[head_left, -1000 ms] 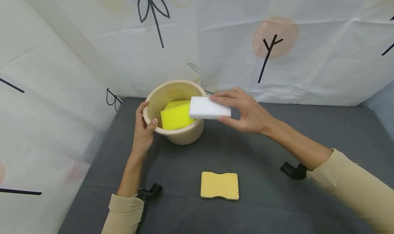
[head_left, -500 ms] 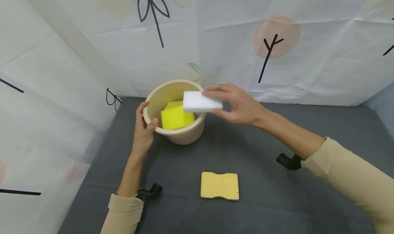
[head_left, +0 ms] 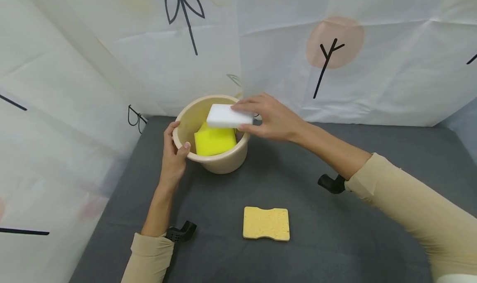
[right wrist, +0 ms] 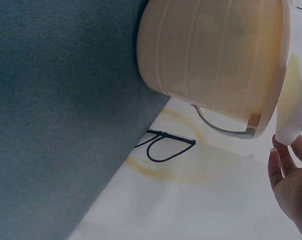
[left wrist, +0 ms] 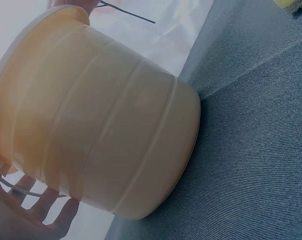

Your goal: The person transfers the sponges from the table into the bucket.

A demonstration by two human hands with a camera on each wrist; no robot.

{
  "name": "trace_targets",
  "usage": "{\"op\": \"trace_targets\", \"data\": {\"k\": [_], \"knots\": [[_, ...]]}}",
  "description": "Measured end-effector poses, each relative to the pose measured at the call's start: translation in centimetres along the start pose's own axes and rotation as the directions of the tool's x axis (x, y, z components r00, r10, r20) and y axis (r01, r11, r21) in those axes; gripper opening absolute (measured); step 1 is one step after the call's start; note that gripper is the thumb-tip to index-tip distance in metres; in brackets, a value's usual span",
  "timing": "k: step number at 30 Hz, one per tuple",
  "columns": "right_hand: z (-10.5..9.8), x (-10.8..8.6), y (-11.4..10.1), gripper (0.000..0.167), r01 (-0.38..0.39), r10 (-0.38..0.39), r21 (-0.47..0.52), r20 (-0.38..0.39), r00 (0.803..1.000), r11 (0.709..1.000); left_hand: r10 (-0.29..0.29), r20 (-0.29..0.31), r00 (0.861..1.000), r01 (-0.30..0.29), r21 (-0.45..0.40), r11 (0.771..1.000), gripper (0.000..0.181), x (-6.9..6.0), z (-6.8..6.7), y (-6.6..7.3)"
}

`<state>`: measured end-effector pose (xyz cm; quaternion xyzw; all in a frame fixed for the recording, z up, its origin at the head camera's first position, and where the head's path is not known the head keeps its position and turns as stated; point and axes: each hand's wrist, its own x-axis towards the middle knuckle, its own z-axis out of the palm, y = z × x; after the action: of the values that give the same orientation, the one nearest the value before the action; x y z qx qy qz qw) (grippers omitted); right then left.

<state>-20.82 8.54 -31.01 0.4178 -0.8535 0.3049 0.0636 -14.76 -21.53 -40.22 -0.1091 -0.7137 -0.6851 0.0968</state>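
A cream plastic bucket [head_left: 227, 161] stands on the dark table, and my left hand [head_left: 173, 157] grips its left rim with the thumb over the edge. In the left wrist view, fingers [left wrist: 66, 217] of that hand touch the bucket's outer wall. Above the bucket's mouth, my right hand [head_left: 270, 117] pinches a white sponge block [head_left: 227, 116] between thumb and fingers. Bright yellow sponges [head_left: 214, 142] lie inside the bucket, partly covered by the white block. Beside them a small purplish thing shows, too hidden to identify.
A flat tan-yellow sponge [head_left: 266, 224] with notched long sides lies on the grey tabletop [head_left: 316, 233], in front of the bucket. Behind the table hangs a white patterned cloth [head_left: 275, 47]. The bucket's wire handle [right wrist: 220, 129] hangs against its side in the right wrist view.
My right hand has carried the white sponge block leftward and slightly farther back, from the bucket's right rim to over its mouth. The left hand keeps its grip on the rim.
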Motion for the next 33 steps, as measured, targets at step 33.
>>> {"op": "trace_targets", "data": {"k": [33], "knots": [[3.5, 4.8, 0.0, 0.043, -0.054, 0.056, -0.073, 0.038, 0.998, 0.996, 0.001, -0.005, 1.000, -0.001, 0.029, 1.000, 0.062, -0.4, -0.3, 0.0]]}}
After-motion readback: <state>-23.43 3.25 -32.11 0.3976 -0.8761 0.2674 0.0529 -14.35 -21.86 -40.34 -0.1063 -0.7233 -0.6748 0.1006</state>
